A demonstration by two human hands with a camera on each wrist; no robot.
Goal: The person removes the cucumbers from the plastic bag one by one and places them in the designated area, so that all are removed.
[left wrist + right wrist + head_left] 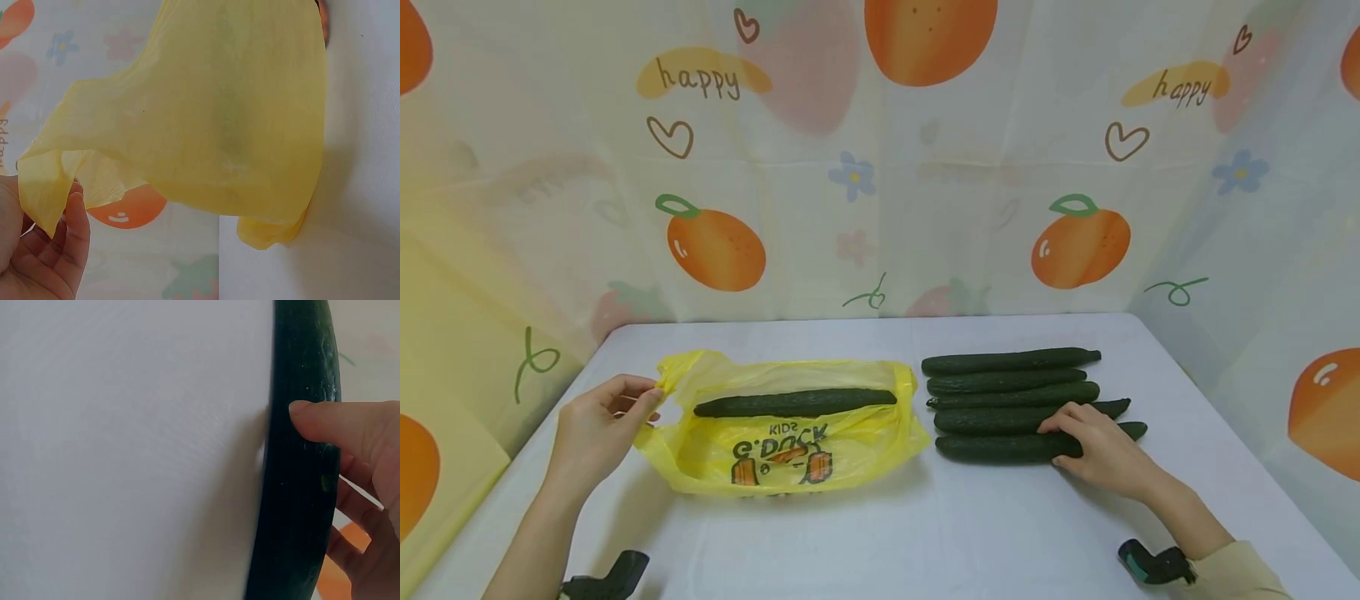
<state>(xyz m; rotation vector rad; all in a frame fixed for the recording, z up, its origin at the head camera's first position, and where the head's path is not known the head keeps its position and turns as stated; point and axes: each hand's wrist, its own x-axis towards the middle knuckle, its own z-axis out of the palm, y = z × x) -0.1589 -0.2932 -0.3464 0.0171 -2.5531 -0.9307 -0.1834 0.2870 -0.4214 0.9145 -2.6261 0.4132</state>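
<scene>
A yellow plastic bag (880,467) with dark printed lettering lies on the left half of the table, one cucumber (797,403) on or inside it. My left hand (601,425) pinches the bag's left end between thumb and fingers and holds it raised; the left wrist view shows the yellow film (250,112) stretched from the fingers. On the right, several dark green cucumbers (1011,361) lie side by side in a stack of rows. My right hand (1101,446) grips the nearest cucumber (1000,449), thumb on its near side and fingers over the far side.
A white cloth covers the table (820,550). Behind it hangs a pale curtain (880,217) printed with oranges, hearts and flowers, continuing along both sides. Black wrist cameras (1153,563) are strapped on both arms.
</scene>
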